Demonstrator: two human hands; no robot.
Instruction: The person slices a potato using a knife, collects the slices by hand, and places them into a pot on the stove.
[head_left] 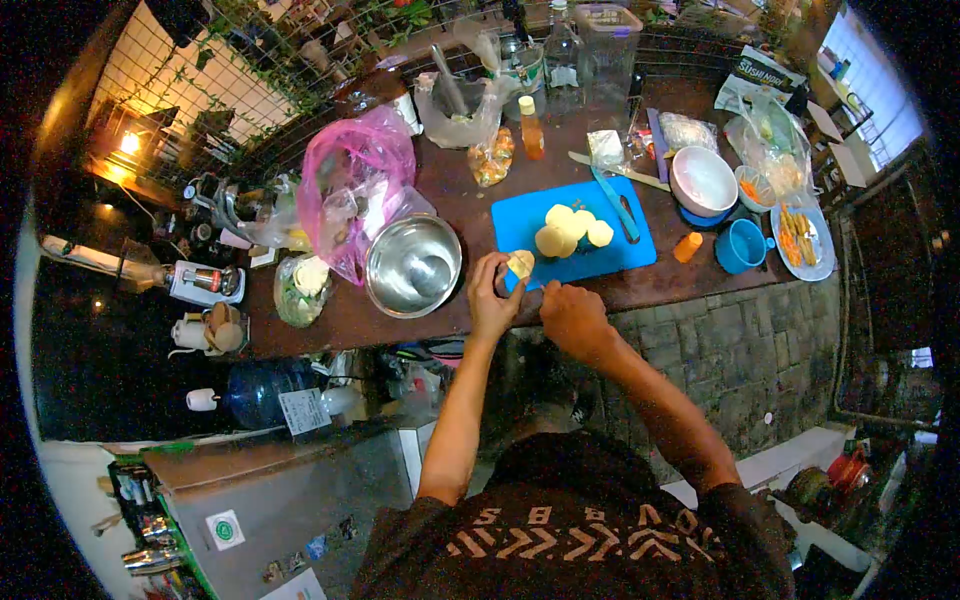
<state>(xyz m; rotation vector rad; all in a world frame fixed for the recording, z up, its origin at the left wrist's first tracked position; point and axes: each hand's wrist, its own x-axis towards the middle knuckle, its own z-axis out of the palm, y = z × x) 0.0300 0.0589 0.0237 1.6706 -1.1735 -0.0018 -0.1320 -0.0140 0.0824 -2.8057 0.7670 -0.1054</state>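
My left hand point(490, 305) is closed around a potato point(521, 264) with some brown skin on it, held at the near edge of the blue cutting board point(625, 258). Just right of it, my right hand point(575, 318) is curled with the knuckles up; whatever lies inside its fingers is hidden. Several pale peeled potatoes point(556, 240) sit grouped on the board. A turquoise knife point(617, 205) lies across the board's right side. To the left of my left hand stands a steel bowl point(413, 266).
A pink plastic bag point(345, 160) sits behind the steel bowl. Rightward are a white bowl point(703, 181), a blue mug point(741, 246), an orange-capped bottle point(687, 247) and an oval plate point(803, 243) of sticks. A sauce bottle point(531, 130) stands behind the board.
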